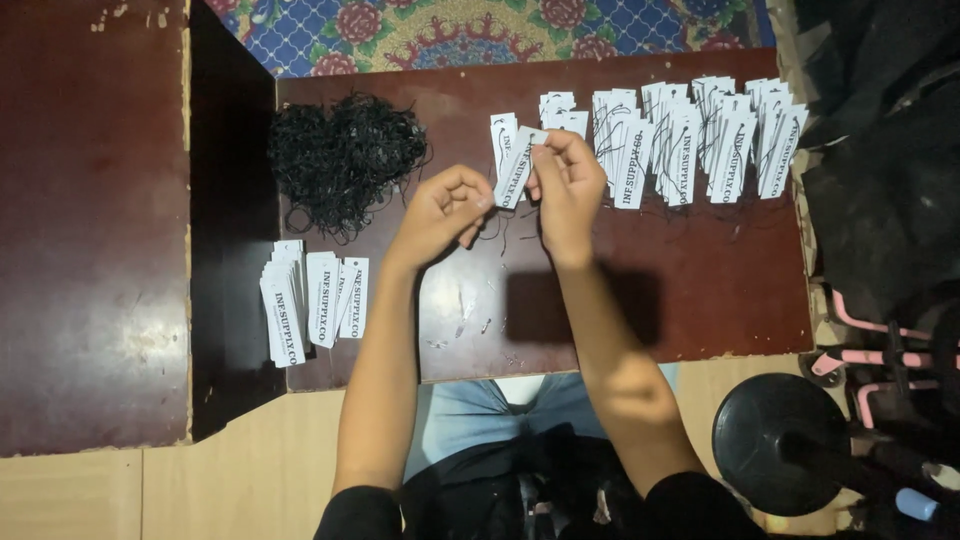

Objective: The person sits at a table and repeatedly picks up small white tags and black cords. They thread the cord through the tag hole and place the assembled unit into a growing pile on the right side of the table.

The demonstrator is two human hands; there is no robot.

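Observation:
Above the middle of a dark brown low table [700, 300], both my hands hold one white paper tag [512, 170]. My left hand [440, 210] pinches its lower end, fingers curled. My right hand [565, 180] grips its upper end, and a thin black string hangs near it. A tangled heap of black strings [345, 155] lies to the left of my hands. To the right, rows of white tags with strings [690, 135] are laid out overlapping along the table's far side.
A small stack of white tags without strings [310, 300] lies at the table's left front. A second dark brown table [90, 220] stands to the left. A patterned rug [480, 30] lies beyond. A black round base [775, 440] and pink-framed object [870, 350] sit at the right.

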